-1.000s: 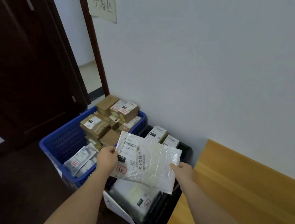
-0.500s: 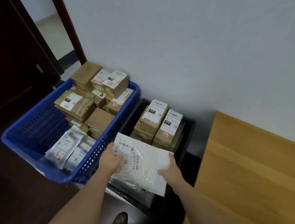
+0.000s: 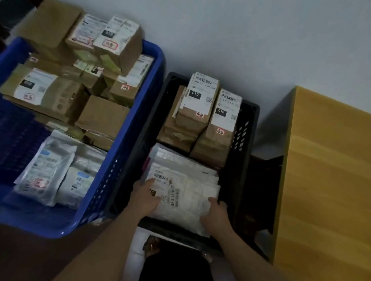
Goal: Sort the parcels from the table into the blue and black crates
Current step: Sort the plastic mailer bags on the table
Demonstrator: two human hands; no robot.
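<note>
Item: white parcel bag (image 3: 186, 198), label up, lying in the near half of the black crate (image 3: 242, 167) on top of other white bags.

Left grip (image 3: 145, 196): on the bag's left edge, fingers lying over the label; whether the thumb curls under the edge cannot be told. Right grip (image 3: 215, 212): on the bag's right near corner, fingers bent over the edge and holding it.

Beyond both grips: two stacks of labelled cardboard boxes (image 3: 201, 119) fill the crate's far half, touching each other and the far wall. The bag's far edge lies just short of them.

Right of the right grip: a dark gap between the bag and the crate's slotted right wall. Past that wall, a narrow dark strip, then the edge of the yellow wooden desk (image 3: 336, 185).

Left of the left grip: the crate's left wall stands against the rim of the blue crate (image 3: 119, 179). That crate holds brown boxes (image 3: 74, 69) piled above its rim at the far end and grey-white bags (image 3: 49, 169) at the near end.

Nearest the person: the bag's near edge overhangs the black crate's near rim.
</note>
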